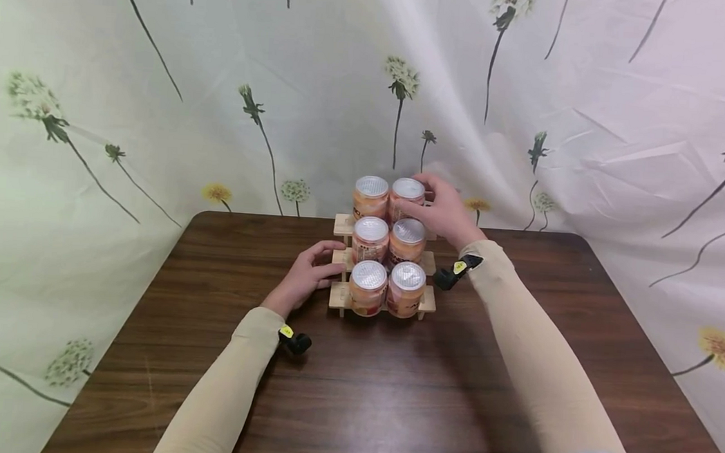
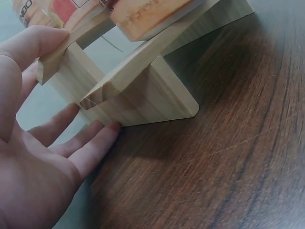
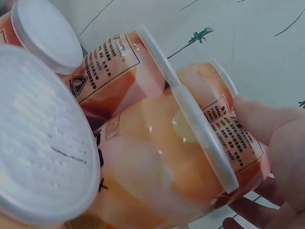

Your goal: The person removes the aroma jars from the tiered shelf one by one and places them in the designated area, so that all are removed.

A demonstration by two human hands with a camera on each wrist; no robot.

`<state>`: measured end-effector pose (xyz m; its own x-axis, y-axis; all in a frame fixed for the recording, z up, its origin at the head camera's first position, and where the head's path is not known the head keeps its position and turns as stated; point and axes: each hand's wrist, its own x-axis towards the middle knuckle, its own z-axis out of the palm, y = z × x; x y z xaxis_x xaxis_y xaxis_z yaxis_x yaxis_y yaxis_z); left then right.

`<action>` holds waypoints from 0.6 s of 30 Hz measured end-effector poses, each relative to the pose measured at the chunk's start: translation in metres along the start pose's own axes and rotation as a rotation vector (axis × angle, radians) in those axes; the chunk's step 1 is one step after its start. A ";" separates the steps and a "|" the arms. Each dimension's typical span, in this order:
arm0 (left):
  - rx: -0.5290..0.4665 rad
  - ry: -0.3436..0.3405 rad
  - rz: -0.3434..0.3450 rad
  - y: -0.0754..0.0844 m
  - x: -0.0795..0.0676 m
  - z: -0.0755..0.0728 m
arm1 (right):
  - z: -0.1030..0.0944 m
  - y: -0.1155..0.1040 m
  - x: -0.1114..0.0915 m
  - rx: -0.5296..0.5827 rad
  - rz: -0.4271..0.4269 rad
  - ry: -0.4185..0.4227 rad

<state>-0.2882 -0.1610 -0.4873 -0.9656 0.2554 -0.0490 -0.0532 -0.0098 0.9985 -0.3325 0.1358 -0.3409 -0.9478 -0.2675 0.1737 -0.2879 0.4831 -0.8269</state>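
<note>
A three-step wooden rack (image 1: 337, 295) bears several orange-labelled cans with clear plastic lids, two on each step. At the back right my right hand (image 1: 443, 209) grips the top-step can (image 1: 407, 190), thumb in front and fingers round its far side. The right wrist view shows the thumb against that can (image 3: 240, 148), which stands partly behind a nearer can (image 3: 143, 162). My left hand (image 1: 307, 273) rests on the rack's left side. In the left wrist view, its loosely straight fingers (image 2: 90, 150) touch the wooden side panel (image 2: 138, 102), with another digit at a higher step.
The rack stands on a dark wood-grain table (image 1: 351, 406), near its back edge. Behind it hangs a pale curtain (image 1: 335, 58) printed with dandelions. Each sleeve carries a small black wrist camera (image 1: 296, 344).
</note>
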 end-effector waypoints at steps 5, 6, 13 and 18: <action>-0.017 0.003 0.006 0.000 -0.002 0.001 | 0.003 -0.001 0.000 0.048 0.022 0.024; -0.020 0.005 0.006 0.000 -0.002 0.002 | 0.003 -0.001 0.000 0.062 0.028 0.030; -0.021 0.008 0.007 0.000 -0.003 0.002 | 0.005 0.001 0.000 0.175 0.049 0.065; -0.015 0.011 0.007 0.000 -0.003 0.002 | 0.006 0.005 0.002 0.230 0.050 0.095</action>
<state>-0.2845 -0.1598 -0.4873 -0.9686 0.2448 -0.0424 -0.0502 -0.0258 0.9984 -0.3350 0.1326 -0.3478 -0.9719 -0.1634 0.1696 -0.2114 0.2884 -0.9339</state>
